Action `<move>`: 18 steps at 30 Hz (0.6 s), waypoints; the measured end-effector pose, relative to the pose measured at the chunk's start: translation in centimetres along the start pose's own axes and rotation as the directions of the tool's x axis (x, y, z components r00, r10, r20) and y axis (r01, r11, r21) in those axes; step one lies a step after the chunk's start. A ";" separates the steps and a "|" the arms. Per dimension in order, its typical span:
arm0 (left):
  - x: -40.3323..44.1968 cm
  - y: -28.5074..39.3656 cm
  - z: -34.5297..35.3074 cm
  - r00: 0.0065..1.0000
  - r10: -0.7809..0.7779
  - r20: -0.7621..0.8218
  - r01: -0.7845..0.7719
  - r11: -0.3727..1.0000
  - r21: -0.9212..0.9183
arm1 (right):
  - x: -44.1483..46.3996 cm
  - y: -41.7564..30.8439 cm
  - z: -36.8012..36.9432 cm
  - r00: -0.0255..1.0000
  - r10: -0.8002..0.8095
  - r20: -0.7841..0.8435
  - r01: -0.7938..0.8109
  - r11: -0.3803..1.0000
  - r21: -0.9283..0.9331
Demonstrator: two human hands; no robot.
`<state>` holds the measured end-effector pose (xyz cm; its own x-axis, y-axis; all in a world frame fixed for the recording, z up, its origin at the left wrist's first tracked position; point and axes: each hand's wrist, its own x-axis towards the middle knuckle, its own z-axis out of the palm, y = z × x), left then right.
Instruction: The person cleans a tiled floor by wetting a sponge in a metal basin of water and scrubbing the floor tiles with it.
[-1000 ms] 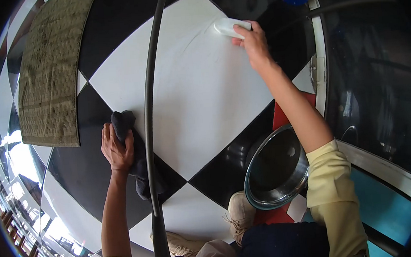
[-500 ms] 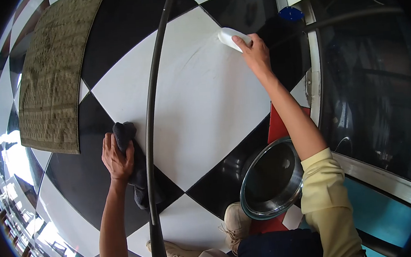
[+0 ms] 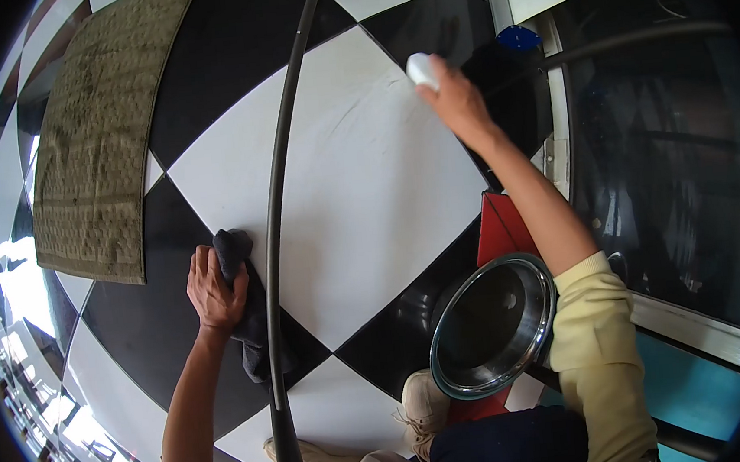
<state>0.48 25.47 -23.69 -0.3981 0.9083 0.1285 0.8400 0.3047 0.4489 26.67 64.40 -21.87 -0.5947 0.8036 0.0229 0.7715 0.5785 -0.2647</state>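
Observation:
My left hand point(image 3: 216, 293) is closed on a dark grey cloth point(image 3: 257, 327). The bunched cloth rests on the floor at a tile corner and trails toward my feet. Farther forward, my right hand point(image 3: 462, 109) grips a white, rounded oblong object point(image 3: 420, 71), like a scrubbing block or brush; its underside is hidden and its exact kind is unclear. That object is at the upper right edge of the large white floor tile point(image 3: 366, 179), which bears faint grey streaks. Below my right forearm stands a round metal bowl point(image 3: 478, 386) with dark-looking liquid in it.
A brown textured mat point(image 3: 98, 148) lies on the left. A long dark pole point(image 3: 277, 203) crosses the view from top to bottom. On the right are a framed dark glass panel point(image 3: 670, 173) and a red object point(image 3: 502, 227). My beige shoes point(image 3: 423, 405) are near the bowl.
My right hand and the white object have shifted slightly right and down, away from the tile's middle. My left hand keeps its hold on the cloth, lower in view as the camera shifts slightly.

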 end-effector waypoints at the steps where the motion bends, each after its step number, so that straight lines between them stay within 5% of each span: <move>1: 0.0 0.1 -0.1 1.000 0.008 0.003 -0.008 1.000 -0.001 | -0.9 -0.8 1.2 0.995 -0.090 -0.035 0.090 0.996 -0.021; 3: 0.0 0.0 -0.2 1.000 0.019 0.010 -0.019 1.000 -0.003 | -2.0 -3.3 -0.2 0.976 -0.153 0.153 0.158 0.987 -0.021; 9: 0.3 0.0 -0.2 0.998 0.009 0.058 -0.007 1.000 -0.024 | 1.5 -1.2 -0.9 0.995 0.060 0.085 -0.048 0.991 -0.129; 13: 0.1 -0.1 -0.1 0.999 0.010 0.040 -0.009 1.000 -0.024 | 1.5 -2.3 -0.9 0.969 -0.168 0.182 0.200 0.964 -0.178; 15: 0.3 -0.1 -0.2 1.000 0.007 0.029 -0.006 1.000 -0.026 | 3.4 -1.4 -0.7 0.998 -0.021 0.051 0.026 0.994 -0.111; 18: 0.4 0.2 -0.2 1.000 0.004 0.030 -0.003 0.999 -0.031 | 2.1 -1.9 0.1 0.988 -0.108 0.107 0.119 0.988 -0.096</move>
<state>0.41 25.80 -23.35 -0.3836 0.9177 0.1038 0.8292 0.2927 0.4761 23.94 65.00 -21.39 -0.6956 0.7166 -0.0516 0.7135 0.6806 -0.1663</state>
